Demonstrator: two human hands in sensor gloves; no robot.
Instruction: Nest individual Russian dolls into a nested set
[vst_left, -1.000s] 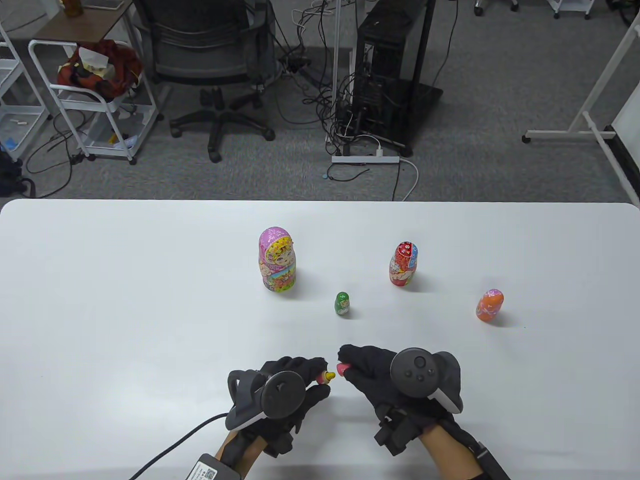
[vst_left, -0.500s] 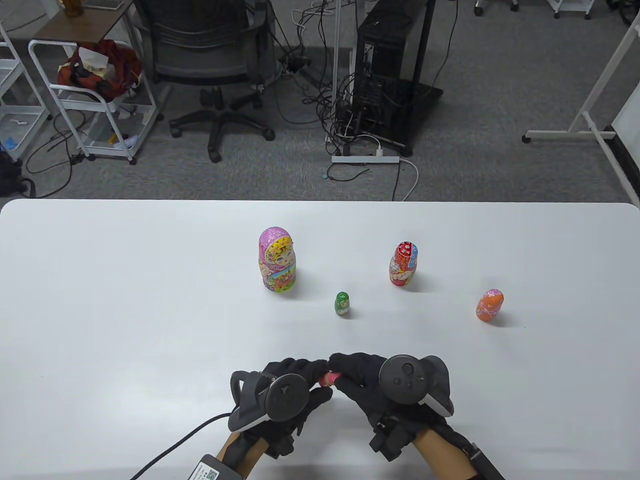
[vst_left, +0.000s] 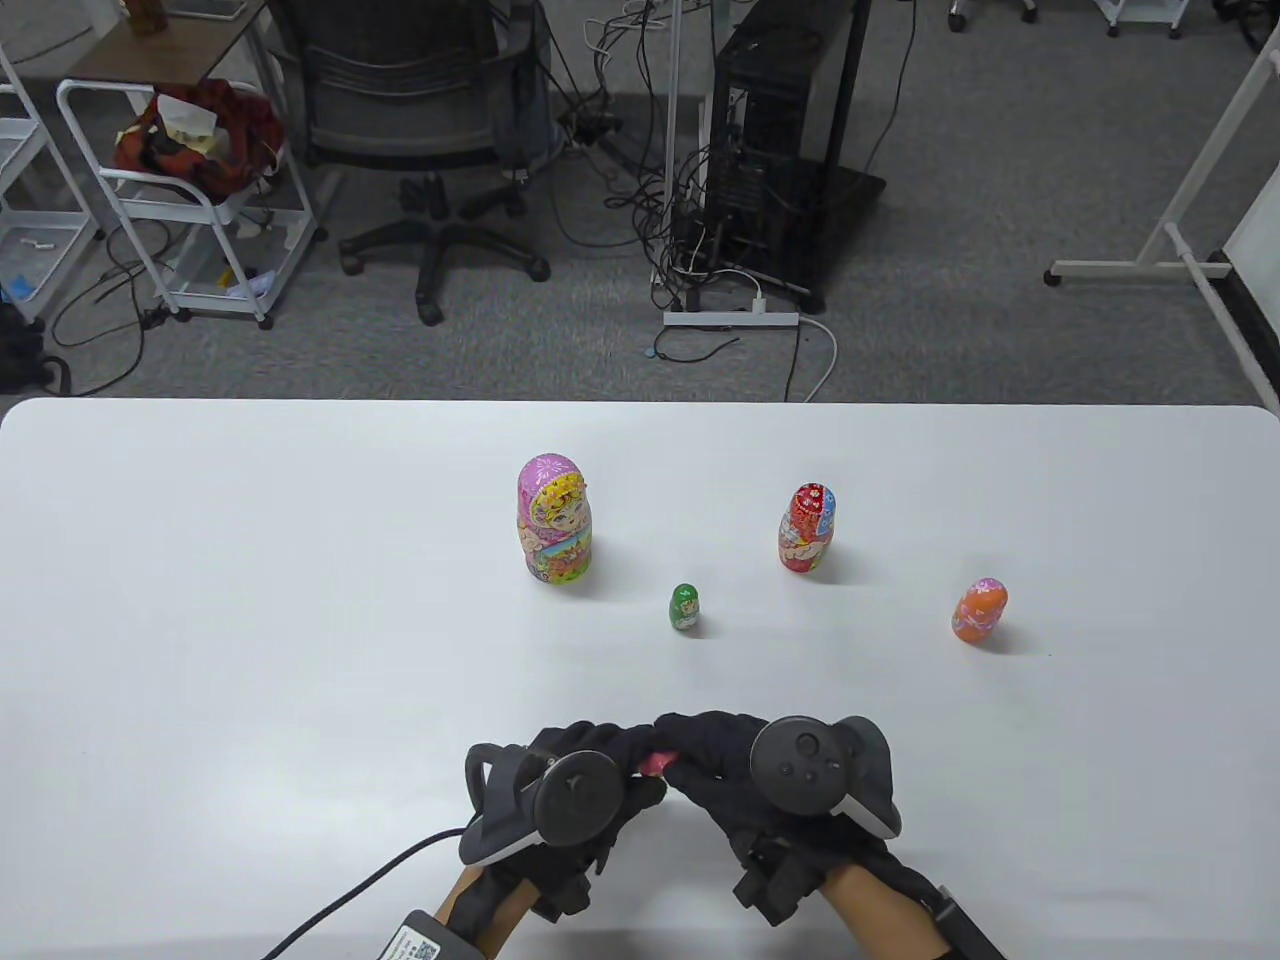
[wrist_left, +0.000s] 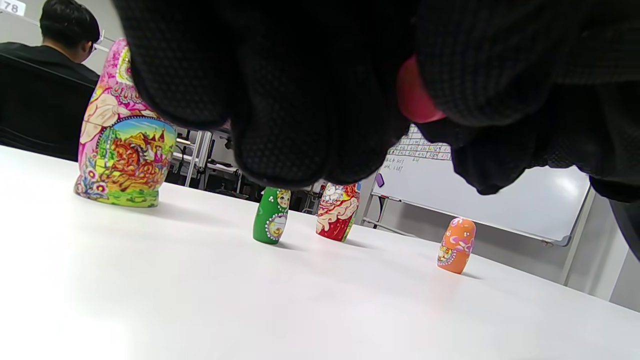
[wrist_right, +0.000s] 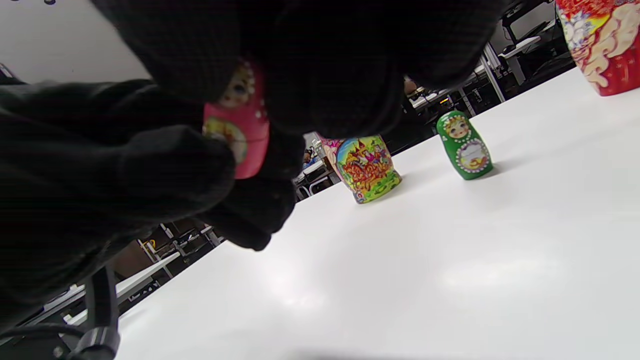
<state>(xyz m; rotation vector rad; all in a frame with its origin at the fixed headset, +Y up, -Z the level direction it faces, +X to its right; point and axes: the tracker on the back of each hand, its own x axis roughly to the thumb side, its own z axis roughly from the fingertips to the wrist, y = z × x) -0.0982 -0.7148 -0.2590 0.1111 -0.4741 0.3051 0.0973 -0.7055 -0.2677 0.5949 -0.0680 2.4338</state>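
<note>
Small pink doll (vst_left: 655, 763), held above the near middle of the white table (vst_left: 250, 600) between both gloved hands. Left hand (vst_left: 585, 775) and right hand (vst_left: 740, 765) meet fingertip to fingertip, each with fingers curled and pinching the doll; backs of hands upward, a tracker on each. In the right wrist view the doll (wrist_right: 239, 125) shows a painted face between black fingers (wrist_right: 175, 165); most of its body is covered, and whether its halves are fully joined cannot be told. Beyond the hands stand, well apart, the green doll (vst_left: 684, 607), large pink doll (vst_left: 554, 518), red doll (vst_left: 806, 527) and orange doll (vst_left: 979, 609), all upright. Bare tabletop lies wide to the left and right of the hands, and between hands and green doll. The left wrist view shows only a sliver of the pink doll.
</note>
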